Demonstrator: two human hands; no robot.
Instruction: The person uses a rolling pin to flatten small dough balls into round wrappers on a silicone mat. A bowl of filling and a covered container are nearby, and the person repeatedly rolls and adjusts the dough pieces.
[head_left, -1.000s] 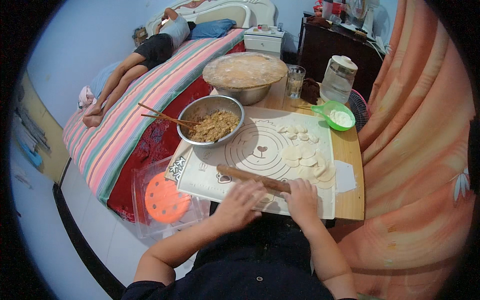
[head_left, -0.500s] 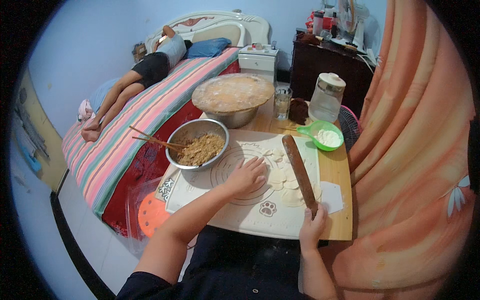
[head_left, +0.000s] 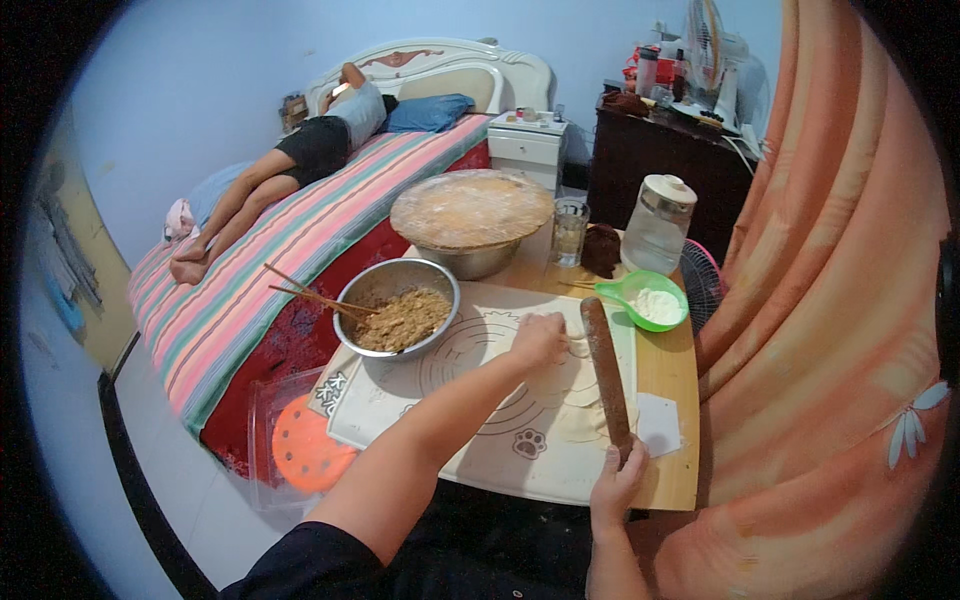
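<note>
In my right hand (head_left: 617,478) is a wooden rolling pin (head_left: 605,365), gripped at its near end and slanting up over the right side of the white pastry mat (head_left: 480,455). My left hand (head_left: 541,340) reaches over the far part of the mat with its fingers curled in, beside small dough pieces; anything in its fingers is hidden. Flat round dough wrappers (head_left: 582,412) overlap on the mat between my hands, partly behind the rolling pin. To the left, a metal bowl (head_left: 352,340) holds minced filling (head_left: 405,318) with chopsticks (head_left: 305,287) leaning in it.
At the right, a green scoop (head_left: 640,288) contains white flour. A round floured board (head_left: 470,208) covers a pot behind the mat. A glass (head_left: 569,232) and water jug (head_left: 658,225) stand at the back. Someone (head_left: 320,145) lies on the striped bed; an orange curtain (head_left: 810,330) hangs right.
My left hand has moved forward and right from the mat's middle, its spread fingers now curled. My right hand still holds the rolling pin, which stands slightly more upright. The view has shifted a little.
</note>
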